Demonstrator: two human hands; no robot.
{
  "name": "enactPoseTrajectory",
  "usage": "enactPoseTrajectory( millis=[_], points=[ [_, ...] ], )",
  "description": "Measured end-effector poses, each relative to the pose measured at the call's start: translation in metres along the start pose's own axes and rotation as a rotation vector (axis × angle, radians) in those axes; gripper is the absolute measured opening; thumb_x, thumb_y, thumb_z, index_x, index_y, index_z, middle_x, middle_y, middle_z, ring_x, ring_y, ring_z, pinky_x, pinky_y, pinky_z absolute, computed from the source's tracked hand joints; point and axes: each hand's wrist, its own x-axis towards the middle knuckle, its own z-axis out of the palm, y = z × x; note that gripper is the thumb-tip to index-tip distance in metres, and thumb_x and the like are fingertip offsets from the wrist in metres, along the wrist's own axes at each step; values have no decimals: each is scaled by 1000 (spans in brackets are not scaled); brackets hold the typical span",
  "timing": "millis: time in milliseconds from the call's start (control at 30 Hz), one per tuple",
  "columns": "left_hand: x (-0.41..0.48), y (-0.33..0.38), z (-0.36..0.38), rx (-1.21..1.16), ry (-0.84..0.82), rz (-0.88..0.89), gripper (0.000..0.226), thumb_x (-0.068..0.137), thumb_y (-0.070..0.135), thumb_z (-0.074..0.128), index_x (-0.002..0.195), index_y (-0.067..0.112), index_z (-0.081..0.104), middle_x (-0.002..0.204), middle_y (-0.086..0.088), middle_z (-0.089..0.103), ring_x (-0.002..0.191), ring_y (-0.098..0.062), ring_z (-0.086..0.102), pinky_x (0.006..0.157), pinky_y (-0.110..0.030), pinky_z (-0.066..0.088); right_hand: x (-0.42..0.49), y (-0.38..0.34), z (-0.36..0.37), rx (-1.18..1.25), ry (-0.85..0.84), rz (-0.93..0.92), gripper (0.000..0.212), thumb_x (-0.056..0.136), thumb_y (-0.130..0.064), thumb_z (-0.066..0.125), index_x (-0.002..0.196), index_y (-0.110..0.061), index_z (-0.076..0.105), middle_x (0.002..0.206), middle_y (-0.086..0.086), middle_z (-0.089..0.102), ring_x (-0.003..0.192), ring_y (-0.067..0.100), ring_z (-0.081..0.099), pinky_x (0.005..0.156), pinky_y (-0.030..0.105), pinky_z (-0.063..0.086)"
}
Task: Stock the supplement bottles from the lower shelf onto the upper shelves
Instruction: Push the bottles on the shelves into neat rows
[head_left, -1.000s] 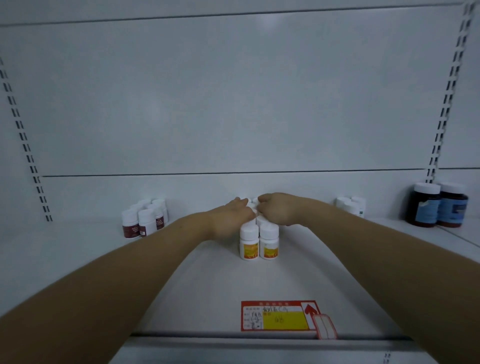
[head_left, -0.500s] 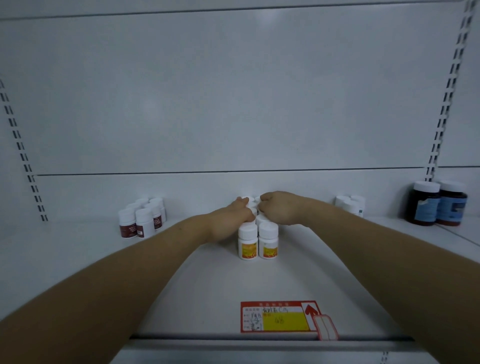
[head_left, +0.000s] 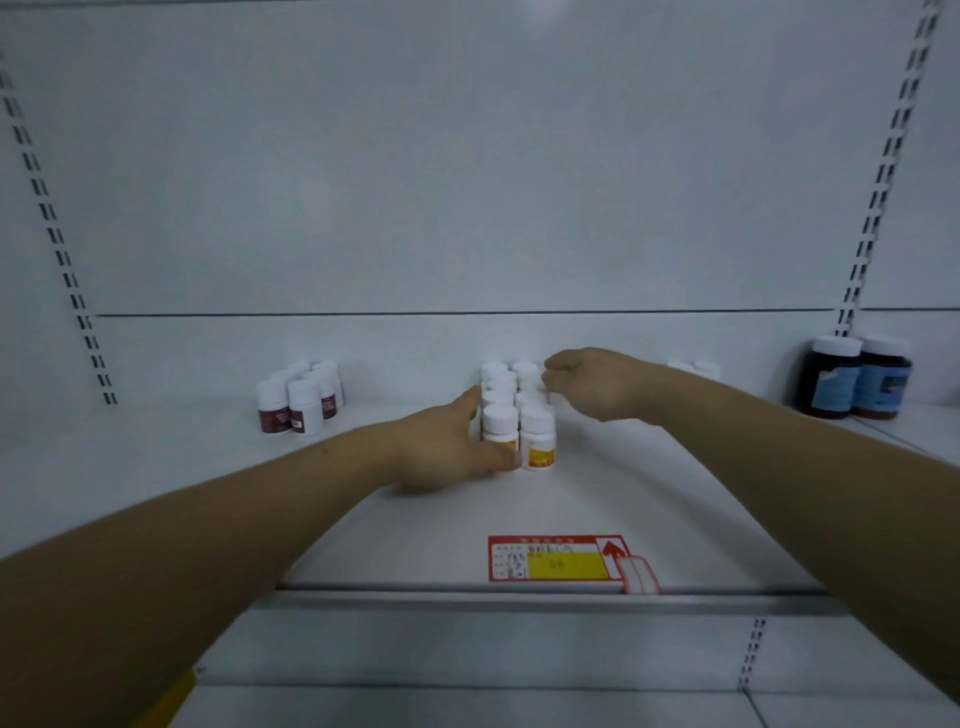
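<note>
- The hands, joined over the rear caps half a second ago, are now parted. The left hand (head_left: 447, 449) is laid flat against the 9 o'clock side of the yellow-labelled bottles (head_left: 538, 439), and the right hand (head_left: 592, 384) is held loosely curled at their 2 o'clock (nothing seen in it).
- This double row on the shelf (head_left: 675, 519) is judged placed, with only squaring-up left.
- The writing on the red-and-yellow price tag (head_left: 558, 558) at 6 o'clock cannot be read.

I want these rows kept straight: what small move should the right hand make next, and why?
Probably lower the right hand against the right side of the double row of white yellow-labelled bottles. The left hand lies with straight fingers along its left side, while the right hovers loosely curled above.
</note>
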Motion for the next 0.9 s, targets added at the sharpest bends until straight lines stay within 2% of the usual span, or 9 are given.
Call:
enactPoseTrajectory(
  millis=[100,233,433,500,600,667,733,800,900],
  points=[
    [-3,3,7,1,16,-8,85,83,56,56,147,43,0,149,12,31,118,-5,38,93,-21,26,-10,-3,0,50,-22,-3,38,100,-30,33,117,-4,55,117,13,56,88,27,54,71,34,47],
    [-2,8,12,11,27,-10,78,91,51,48,148,39,-4,150,10,30,113,-2,34,94,-21,24,-19,-7,6,34,-48,-17,33,100,-28,31,92,-7,55,98,11,55,76,22,47,67,32,42],
    [0,12,15,-14,43,-11,75,93,44,47,149,34,-2,147,7,34,110,-5,40,92,-21,26,-21,-10,12,27,-41,-13,27,102,-20,29,98,-7,51,107,14,54,84,20,45,70,27,38],
    [0,10,14,-43,49,-20,79,90,46,53,149,36,1,144,10,37,110,-5,42,90,-21,28,-21,-11,11,40,-60,-3,33,102,-19,26,105,-1,54,112,17,54,83,20,46,66,26,39],
    [0,7,11,-63,48,-38,83,83,56,57,146,41,5,134,16,40,106,-2,41,82,-14,29,-18,-8,9,69,-37,-16,34,102,-25,27,98,-7,56,109,16,56,76,20,48,63,28,41],
    [3,5,7,-77,47,-44,75,87,58,48,147,40,6,145,12,36,112,-4,40,89,-15,27,-15,-7,6,94,-17,-4,36,101,-27,29,114,-7,56,118,15,56,89,25,54,72,33,47],
    [9,4,2,-128,92,-70,61,96,53,32,149,34,10,152,8,27,128,-11,35,95,-20,20,-10,-8,3,72,2,11,40,101,-25,31,130,-5,50,130,15,52,109,30,54,86,38,47],
    [18,2,-4,-123,140,-88,51,101,42,23,149,29,14,155,6,20,138,-14,24,95,-20,17,-4,-8,2,71,14,13,41,101,-23,31,134,-4,46,135,15,48,113,31,53,91,40,47],
    [33,-3,-10,-54,173,-131,49,102,37,22,150,27,14,156,3,17,141,-19,21,107,-26,18,6,-7,3,28,5,12,42,102,-23,29,137,-4,43,141,14,44,121,30,48,97,39,42]
  ],
)
